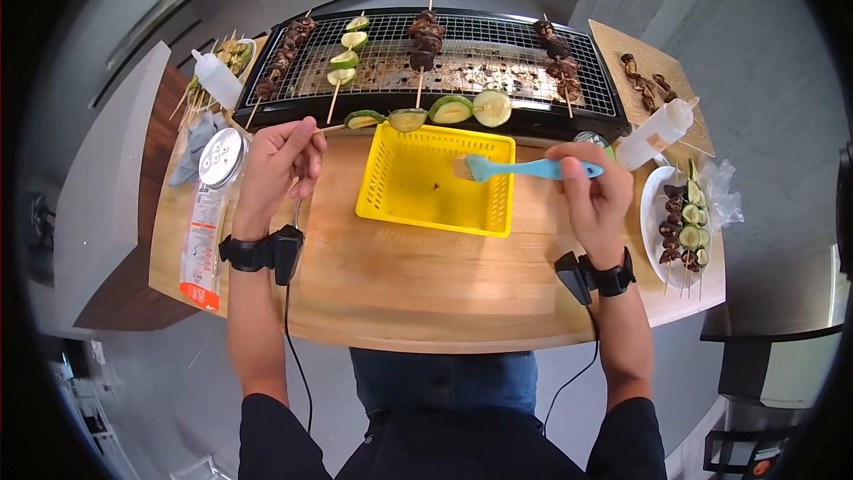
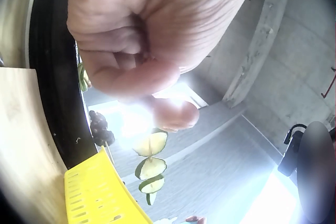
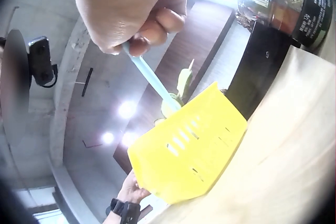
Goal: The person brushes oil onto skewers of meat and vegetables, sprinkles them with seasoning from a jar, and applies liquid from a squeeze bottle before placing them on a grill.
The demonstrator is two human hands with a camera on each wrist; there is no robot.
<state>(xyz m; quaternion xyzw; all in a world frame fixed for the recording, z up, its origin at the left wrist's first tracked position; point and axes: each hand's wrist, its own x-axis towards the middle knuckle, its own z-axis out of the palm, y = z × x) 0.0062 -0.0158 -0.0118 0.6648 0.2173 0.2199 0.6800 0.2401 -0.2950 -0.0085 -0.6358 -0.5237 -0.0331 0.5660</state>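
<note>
My left hand (image 1: 283, 160) pinches the stick end of a zucchini skewer (image 1: 451, 109), which stretches level to the right in front of the grill. Several green-rimmed slices sit along it; in the left wrist view the zucchini slices (image 2: 151, 168) run out beyond the thumb. My right hand (image 1: 597, 200) grips the light blue handle of a basting brush (image 1: 533, 169). The brush's bristles point left over the yellow basket (image 1: 435, 224), below the skewer and apart from it. From the right wrist, the brush (image 3: 152, 79) slants down behind the basket's wall (image 3: 184, 150).
Behind the basket stands a wire-topped grill (image 1: 489, 53) with meat and zucchini skewers. Squeeze bottles (image 1: 657, 133) flank it. At right is a white plate (image 1: 654, 249) of skewers; at left, a shaker jar (image 1: 222, 158) and an orange-white packet (image 1: 203, 249). A spice jar (image 3: 294, 3) stands near the grill.
</note>
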